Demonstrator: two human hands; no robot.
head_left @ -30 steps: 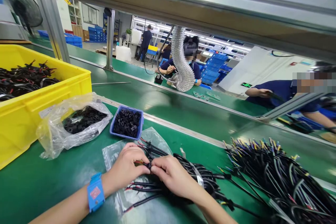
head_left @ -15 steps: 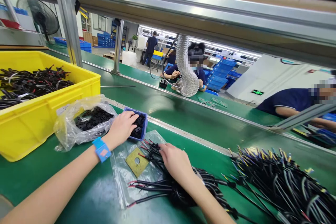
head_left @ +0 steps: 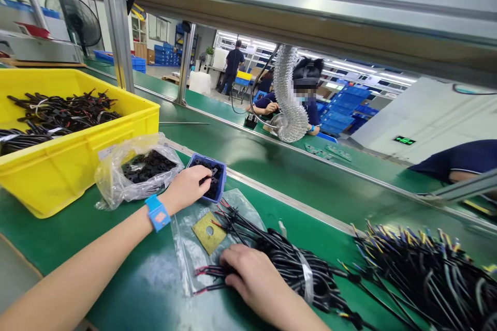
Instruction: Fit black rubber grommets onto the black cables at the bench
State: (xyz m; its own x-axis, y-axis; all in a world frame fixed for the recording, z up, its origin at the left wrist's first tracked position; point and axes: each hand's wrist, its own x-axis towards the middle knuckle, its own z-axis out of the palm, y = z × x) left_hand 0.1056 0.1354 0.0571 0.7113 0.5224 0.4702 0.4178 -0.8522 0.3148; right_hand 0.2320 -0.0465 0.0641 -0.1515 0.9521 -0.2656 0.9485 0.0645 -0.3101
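My left hand [head_left: 190, 184], with a blue band on its wrist, reaches into a small blue-purple bin [head_left: 223, 178] of small black plastic parts [head_left: 218, 171]. Its fingers are pinched together among them, closing on one part. Lower down, my right hand [head_left: 250, 274] curls its fingers over black cables [head_left: 217, 271] with red stripped ends. They belong to a bundle [head_left: 287, 253] tied with a white band. Beside the hands, a yellowish square plate [head_left: 209, 245] with a round hole lies on a clear plastic bag [head_left: 180, 253].
A yellow crate [head_left: 77, 170] of black cables stands at the left. Next to it sits an open clear bag [head_left: 111, 181] of black parts. More cables [head_left: 435, 269] with coloured ends are piled at the right. A metal rail [head_left: 295, 209] edges the bench; people sit beyond it.
My right hand has moved from the upper cable ends down to the lower ones. My left hand's fingers have gone from spread over the bin to pinched inside it. The view has shifted slightly.
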